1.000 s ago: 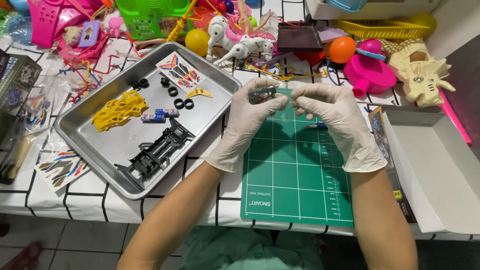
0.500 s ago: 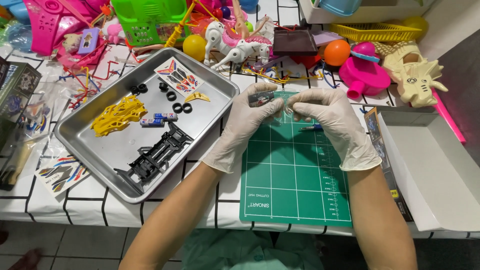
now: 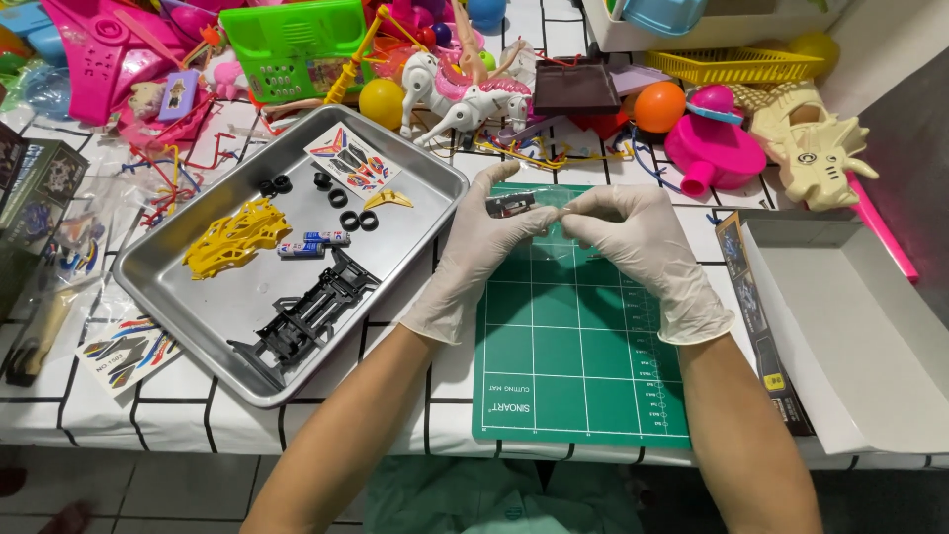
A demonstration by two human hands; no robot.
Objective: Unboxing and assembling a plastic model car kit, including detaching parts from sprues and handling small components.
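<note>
1. Two gloved hands meet above the green cutting mat (image 3: 578, 366), which lies on a surface (image 3: 148, 410) covered with a white cloth crossed by black lines.
2. The left hand (image 3: 474, 252) has its grip closed on a small clear plastic bag (image 3: 514, 205) with a dark small part inside, pinched between thumb and fingertips at the bag's left end.
3. The right hand (image 3: 643, 247) has its grip closed on the same bag at its right end, thumb and forefinger pinching the plastic, so the bag is held between both hands over the mat's far edge.
4. Just left of the mat sits a metal tray (image 3: 198, 316). In it lie a yellow car body shell (image 3: 235, 237), a black chassis frame (image 3: 311, 316), several small black tyres (image 3: 338, 197), a sticker sheet (image 3: 354, 160), a small yellow wing piece (image 3: 388, 200) and a small blue-and-white part (image 3: 311, 243).
5. A second sticker sheet (image 3: 124, 351) rests on the surface near the tray's near-left corner.
6. To the right of the mat stands an open white cardboard box (image 3: 850, 346).
7. Beyond the mat the surface is crowded with toys: a white toy horse with a pink mane (image 3: 465, 99), a green plastic basket (image 3: 292, 44), a yellow ball (image 3: 381, 102), an orange ball (image 3: 659, 106), a pink toy (image 3: 714, 148) and a cream dinosaur head (image 3: 811, 148).
</note>
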